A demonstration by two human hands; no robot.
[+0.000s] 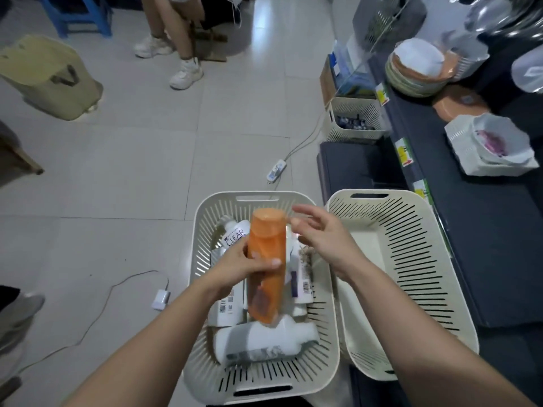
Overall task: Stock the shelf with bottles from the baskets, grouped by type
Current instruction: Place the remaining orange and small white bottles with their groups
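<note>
Orange bottle (266, 245): gripped round its middle by left hand (238, 264), cap toward 12 o'clock, held over cream basket (202, 230). Right hand (326, 239): fingers loosely spread, holding nothing, just beside cap at 3 o'clock. White bottles (264, 342) lying in same basket beneath. Second basket (411, 259) just beside first, at 3 o'clock. Dark shelf (484, 245) farther out at 3 o'clock.

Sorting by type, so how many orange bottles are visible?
1: the orange bottle gripped by the left hand above the bottle-filled basket. More may lie hidden under the white bottles.
</note>
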